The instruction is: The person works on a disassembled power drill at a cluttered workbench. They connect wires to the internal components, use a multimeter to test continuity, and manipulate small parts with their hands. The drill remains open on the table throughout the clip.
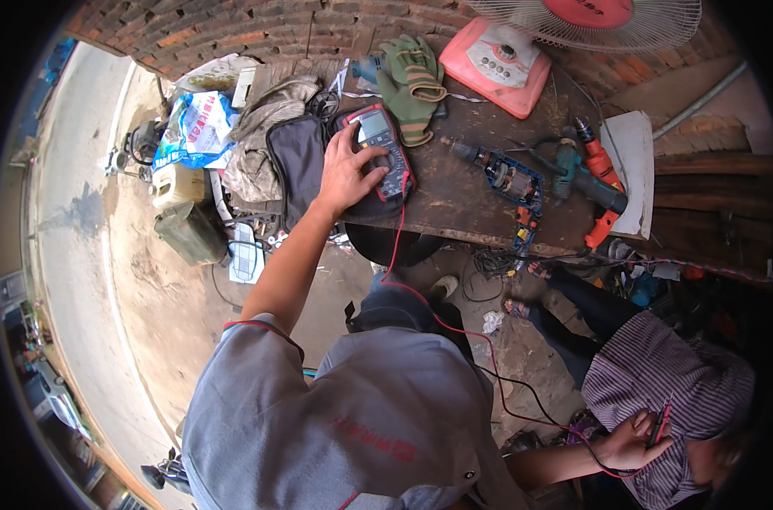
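Observation:
A red-and-grey multimeter (376, 136) lies on the wooden table, partly over an opened black fabric case (297, 157). My left hand (350, 170) is on the meter, its fingers along the left side and its thumb and forefinger curled at the dial area. From the meter's lower end a red test lead (395, 246) hangs off the table and runs across my body to the lower right. There, my right hand (631, 440) is closed around test probes (661, 422); a red one shows, and a dark one seems to lie beside it.
Green work gloves (410, 85), an opened-up blue power drill (510, 174), a green power tool (582, 178) and an orange-red tool (602, 161) lie on the table. Behind stands a pink fan (505, 64). Someone in a striped shirt (659, 365) is close on my right. Jerrycans (178, 185) stand left.

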The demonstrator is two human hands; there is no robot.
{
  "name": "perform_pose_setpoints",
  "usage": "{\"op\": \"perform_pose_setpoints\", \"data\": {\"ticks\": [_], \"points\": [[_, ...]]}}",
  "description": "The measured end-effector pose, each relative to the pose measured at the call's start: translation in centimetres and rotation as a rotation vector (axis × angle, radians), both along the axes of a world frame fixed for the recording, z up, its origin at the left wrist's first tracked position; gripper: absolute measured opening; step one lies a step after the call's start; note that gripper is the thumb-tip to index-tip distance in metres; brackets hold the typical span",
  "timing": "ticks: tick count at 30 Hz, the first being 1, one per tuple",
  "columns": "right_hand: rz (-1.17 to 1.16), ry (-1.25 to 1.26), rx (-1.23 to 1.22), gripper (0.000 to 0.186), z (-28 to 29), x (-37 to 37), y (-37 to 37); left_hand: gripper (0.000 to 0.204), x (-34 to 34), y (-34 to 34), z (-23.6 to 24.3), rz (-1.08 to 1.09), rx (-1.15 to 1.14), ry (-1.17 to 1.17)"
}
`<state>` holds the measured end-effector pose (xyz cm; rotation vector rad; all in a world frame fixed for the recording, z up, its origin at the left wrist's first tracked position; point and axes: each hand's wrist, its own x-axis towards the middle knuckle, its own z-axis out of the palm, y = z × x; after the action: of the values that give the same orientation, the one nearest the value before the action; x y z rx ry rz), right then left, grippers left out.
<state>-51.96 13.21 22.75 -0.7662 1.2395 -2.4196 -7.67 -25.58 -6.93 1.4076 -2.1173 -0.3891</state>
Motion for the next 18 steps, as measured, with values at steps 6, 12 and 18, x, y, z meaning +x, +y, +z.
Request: {"op": "perform_pose_setpoints", "data": {"ticks": [6, 12, 18], "points": [[-0.029, 0.057, 0.067, 0.035, 0.2, 1.6, -2.4, 0.03, -1.8, 0.6, -0.6, 0.148, -0.016, 0.195], [-0.123, 0.132, 0.126, 0.035, 0.8, 3.5, -4.1, 0.032, -3.1, 1.3, -2.1, 0.29, -0.001, 0.33], [-0.084, 0.202, 0.137, 0.037, 0.1, 4.3, -4.4, 0.03, -3.0, 1.2, -2.8, 0.27, -0.03, 0.36]]}}
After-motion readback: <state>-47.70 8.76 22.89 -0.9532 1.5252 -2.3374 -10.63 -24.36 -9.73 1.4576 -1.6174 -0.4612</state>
